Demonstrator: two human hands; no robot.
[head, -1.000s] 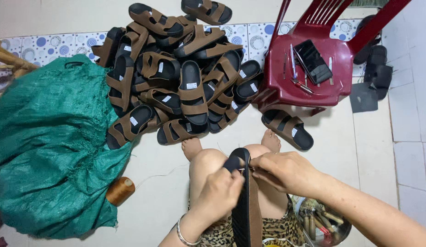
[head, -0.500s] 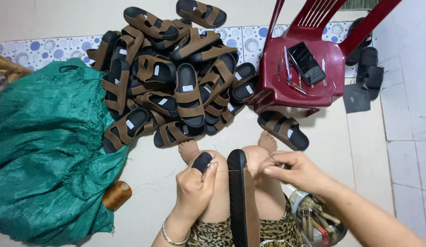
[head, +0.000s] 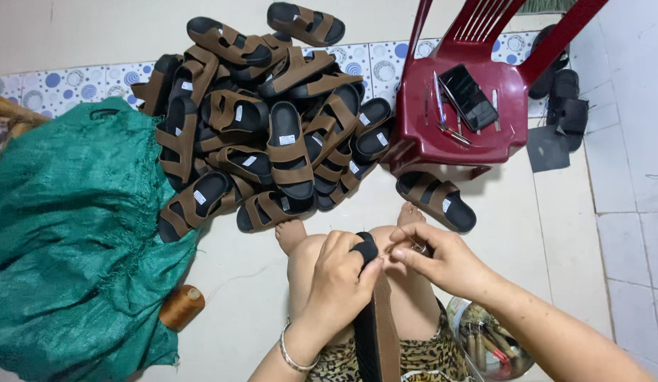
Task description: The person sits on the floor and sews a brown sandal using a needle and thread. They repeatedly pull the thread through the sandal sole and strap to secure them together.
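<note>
Your left hand (head: 341, 279) is clamping the black-and-brown sandal (head: 375, 311) standing on edge over your lap, while your right hand (head: 442, 260) is pinching something too small to make out at its toe. One brown thread spool (head: 181, 305) is lying nearby (the sandal pile (head: 265, 134) is overlapping too much for counting).

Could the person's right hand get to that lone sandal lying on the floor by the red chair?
Probably yes. The lone sandal lies on open floor just beyond the knees, with nothing between it and the right hand. But that hand is pinching something small at the sandal held in the lap.
</note>
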